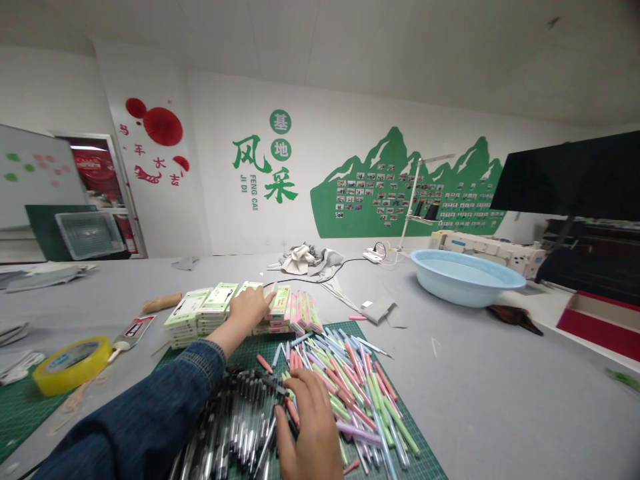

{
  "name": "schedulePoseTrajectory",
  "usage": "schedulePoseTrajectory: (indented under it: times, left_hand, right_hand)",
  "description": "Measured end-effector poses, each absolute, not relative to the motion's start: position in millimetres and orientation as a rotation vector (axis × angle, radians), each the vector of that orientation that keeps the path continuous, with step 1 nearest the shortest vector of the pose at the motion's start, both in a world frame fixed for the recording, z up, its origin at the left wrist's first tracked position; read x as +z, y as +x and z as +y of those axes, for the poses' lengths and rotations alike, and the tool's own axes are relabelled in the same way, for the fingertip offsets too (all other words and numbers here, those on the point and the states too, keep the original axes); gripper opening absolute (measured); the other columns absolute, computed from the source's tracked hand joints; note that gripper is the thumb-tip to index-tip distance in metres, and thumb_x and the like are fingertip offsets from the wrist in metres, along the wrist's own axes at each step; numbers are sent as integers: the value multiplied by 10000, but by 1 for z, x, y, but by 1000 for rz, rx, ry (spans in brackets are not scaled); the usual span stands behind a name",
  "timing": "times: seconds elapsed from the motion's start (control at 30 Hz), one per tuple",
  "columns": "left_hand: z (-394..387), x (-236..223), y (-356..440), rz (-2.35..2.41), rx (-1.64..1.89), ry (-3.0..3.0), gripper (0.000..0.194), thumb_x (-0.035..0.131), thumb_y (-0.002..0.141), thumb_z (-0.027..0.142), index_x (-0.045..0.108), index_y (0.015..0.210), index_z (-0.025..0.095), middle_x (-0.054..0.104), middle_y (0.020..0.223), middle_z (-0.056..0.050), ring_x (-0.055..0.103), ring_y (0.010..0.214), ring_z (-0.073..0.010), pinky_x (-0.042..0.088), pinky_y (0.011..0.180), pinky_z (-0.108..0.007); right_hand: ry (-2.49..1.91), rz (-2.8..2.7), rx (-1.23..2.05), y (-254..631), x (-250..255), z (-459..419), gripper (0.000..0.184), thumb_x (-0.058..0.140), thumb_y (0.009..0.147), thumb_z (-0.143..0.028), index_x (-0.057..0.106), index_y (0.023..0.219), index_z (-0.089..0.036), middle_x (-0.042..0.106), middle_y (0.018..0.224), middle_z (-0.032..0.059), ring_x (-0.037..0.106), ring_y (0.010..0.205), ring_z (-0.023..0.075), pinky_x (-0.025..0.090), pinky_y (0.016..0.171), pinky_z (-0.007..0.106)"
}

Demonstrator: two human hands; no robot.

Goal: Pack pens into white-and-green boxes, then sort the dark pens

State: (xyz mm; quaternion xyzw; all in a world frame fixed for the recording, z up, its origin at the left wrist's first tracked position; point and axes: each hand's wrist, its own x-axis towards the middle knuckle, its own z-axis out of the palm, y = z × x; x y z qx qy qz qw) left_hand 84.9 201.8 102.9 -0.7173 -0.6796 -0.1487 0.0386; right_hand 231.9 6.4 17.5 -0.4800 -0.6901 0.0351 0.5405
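My left hand [249, 308] reaches over a row of small green-and-white boxes [220, 296], its fingers stretched toward the pink-and-green boxes [281, 303] at the row's right. Its fingertips are partly hidden, so contact with a box is unclear. Nearer to me, my right hand [313, 427] is between two heaps, thumb and fingers apart, with no held object visible. To its right lies a pile of pastel pens [355, 380] in blue, green, red and purple. Clear pen barrels with dark ends [245, 407] lie to its left, partly behind my left sleeve.
A green cutting mat [420, 447] lies under the pens. Yellow tape [75, 365], a glue tube [134, 331] and a wooden roller [161, 303] sit left. Cloth scraps [310, 259] and a blue basin [465, 277] stand farther back, near a sewing machine [493, 250].
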Motion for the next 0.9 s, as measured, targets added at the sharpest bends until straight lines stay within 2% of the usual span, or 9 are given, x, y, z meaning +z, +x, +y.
schedulePoseTrajectory:
  times: [0.1,0.2,0.33,0.5,0.57,0.67,0.73,0.9]
  left_hand:
    - [207,114,70,-2110,-475,-2174,530,282,917,500,659,1045,151,675,1060,-187,602,1028,-309,432,824,-384]
    - [202,120,53,-2107,-487,-2213,484,326,891,480,689,987,175,704,1035,-153,626,985,-296,444,804,-359]
    - [169,122,29,-2065,-510,-2314,404,392,855,436,695,1010,218,724,1035,-90,640,952,-265,456,797,-325]
    - [110,110,-7,-2007,-640,-2518,441,385,866,497,689,1052,238,709,1117,-36,624,1031,-242,466,897,-324]
    - [92,94,-28,-2004,-714,-2566,503,365,878,534,632,1184,237,655,1235,-36,576,1141,-249,432,984,-362]
    - [74,58,-65,-2025,-769,-2481,612,292,910,529,384,1423,207,427,1471,-50,374,1350,-234,276,1121,-418]
    - [66,31,-87,-2118,-700,-2423,632,244,923,514,324,1452,179,349,1513,-57,264,1403,-216,212,1148,-416]
    - [48,-12,-108,-2193,-551,-2422,649,180,935,512,237,1484,171,263,1545,-71,174,1426,-208,180,1152,-438]
  right_hand:
    - [-1140,-1635,72,232,17,7,327,520,785,-101,550,1086,-224,587,1153,125,541,1121,299,479,932,481]
    - [-1158,-1638,78,232,18,6,312,521,794,-115,560,1083,-224,588,1163,124,538,1130,300,481,934,481]
    - [-1196,-1695,121,235,20,4,310,515,813,-113,562,1099,-222,592,1168,116,534,1140,283,475,951,468]
    - [-1267,-1761,149,236,18,5,387,559,806,-161,548,1189,-217,597,1216,117,529,1172,306,465,976,492]
    - [-1310,-1780,175,236,16,5,409,576,805,-183,542,1211,-215,593,1232,117,522,1187,313,456,987,499]
    - [-1355,-1803,190,237,14,6,417,583,818,-224,531,1231,-206,581,1255,129,510,1201,322,436,1003,513]
    - [-1365,-1813,185,237,14,7,416,576,832,-250,523,1241,-196,575,1263,139,504,1206,327,425,1007,521]
    - [-1371,-1831,161,239,7,14,406,570,848,-303,538,1238,-195,594,1242,141,520,1190,329,430,989,518]
